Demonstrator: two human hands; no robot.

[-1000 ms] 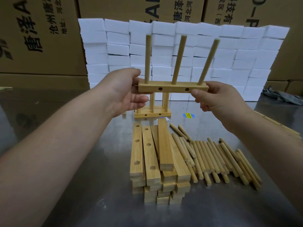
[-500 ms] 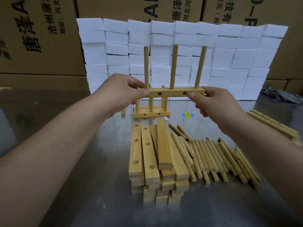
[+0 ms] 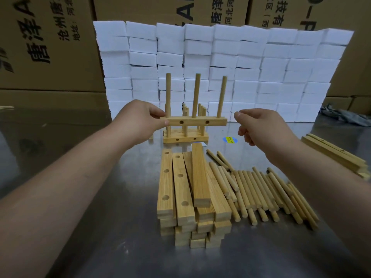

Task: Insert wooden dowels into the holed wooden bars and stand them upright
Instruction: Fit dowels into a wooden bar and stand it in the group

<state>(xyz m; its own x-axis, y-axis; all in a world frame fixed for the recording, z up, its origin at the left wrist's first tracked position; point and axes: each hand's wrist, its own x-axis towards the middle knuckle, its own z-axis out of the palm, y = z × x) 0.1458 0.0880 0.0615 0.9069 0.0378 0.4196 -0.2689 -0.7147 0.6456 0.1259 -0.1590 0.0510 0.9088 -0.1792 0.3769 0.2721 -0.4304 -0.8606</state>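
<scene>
My left hand pinches the left end of a wooden bar that carries three upright dowels. The bar hangs level above the steel table. My right hand is just off the bar's right end, fingers loosely curled and holding nothing. Behind and below the held bar, finished bars with dowels stand on the table. A stack of holed bars lies in front of me. Loose dowels lie in a row to its right.
A wall of white foam blocks stands behind the work, with cardboard boxes behind it. More wooden bars lie at the right edge. A blue and yellow sticker is on the table. Grey cloth lies far right.
The held bar has come down and away from me toward the finished ones. My right hand has let go of its right end and drawn slightly aside.
</scene>
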